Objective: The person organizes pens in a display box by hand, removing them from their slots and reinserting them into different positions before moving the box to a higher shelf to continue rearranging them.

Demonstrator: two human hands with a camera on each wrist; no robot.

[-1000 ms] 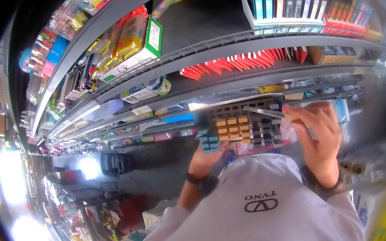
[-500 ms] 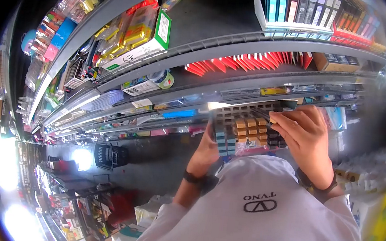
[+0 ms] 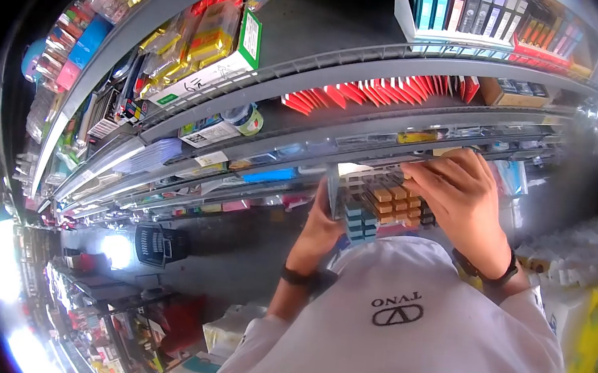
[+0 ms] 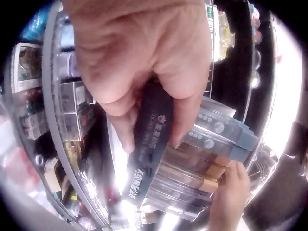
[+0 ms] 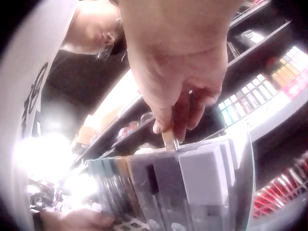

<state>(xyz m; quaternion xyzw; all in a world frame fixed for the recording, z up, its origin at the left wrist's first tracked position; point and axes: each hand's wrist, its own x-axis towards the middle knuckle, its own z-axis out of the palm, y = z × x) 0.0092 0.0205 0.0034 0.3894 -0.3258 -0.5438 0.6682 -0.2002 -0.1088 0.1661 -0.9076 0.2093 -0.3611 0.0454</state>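
Note:
My left hand grips the dark end of a slotted display box with white printing, thumb on one side and fingers on the other. Rows of clear tubes stand in it, with teal caps, gold caps and grey caps. My right hand is over the box and pinches a slim clear tube by its gold cap. In the right wrist view this tube points down, its lower part hidden behind the grey caps. Several pale caps are at the near end.
Wire-edged shelves run along in front, with red packets, a white carton of yellow packs and a box of slim upright packs. A dark basket stands on the floor at left; plastic-wrapped goods are at right.
My right hand has brought the gold-capped tube left over the box and turned it from lying across to pointing down. My left hand has shifted slightly, and the box has tilted.

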